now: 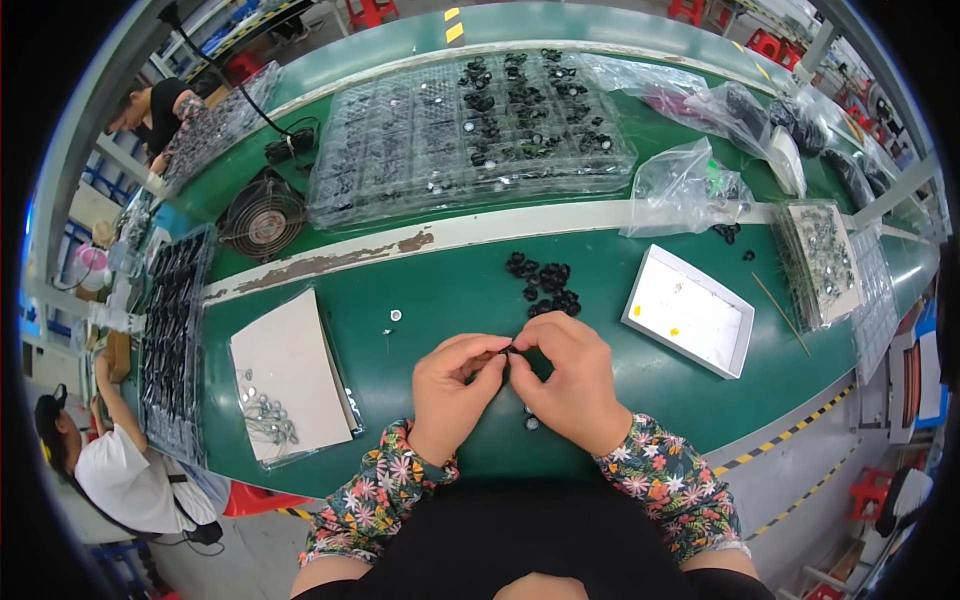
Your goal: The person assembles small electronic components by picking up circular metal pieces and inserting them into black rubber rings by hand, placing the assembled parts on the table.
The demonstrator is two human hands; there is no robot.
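My left hand (455,385) and my right hand (572,375) meet over the green table, thumbs and forefingers pinched together on one small black part (510,349). Most of that part is hidden by the fingertips. Just beyond my hands lies a loose pile of small black parts (545,285), rounded in shape. A small round silver-and-white piece (396,315) lies to the left, with a thin lead beside it. Close to my right wrist, another small round piece (531,422) rests on the table.
At left, a cardboard sheet (285,360) bears small silver pieces with leads. A white box (690,310) with yellow bits and a thin stick (780,313) lie right. Stacked clear trays (390,130) and a fan (265,220) stand beyond a pale ledge. Two people sit at left.
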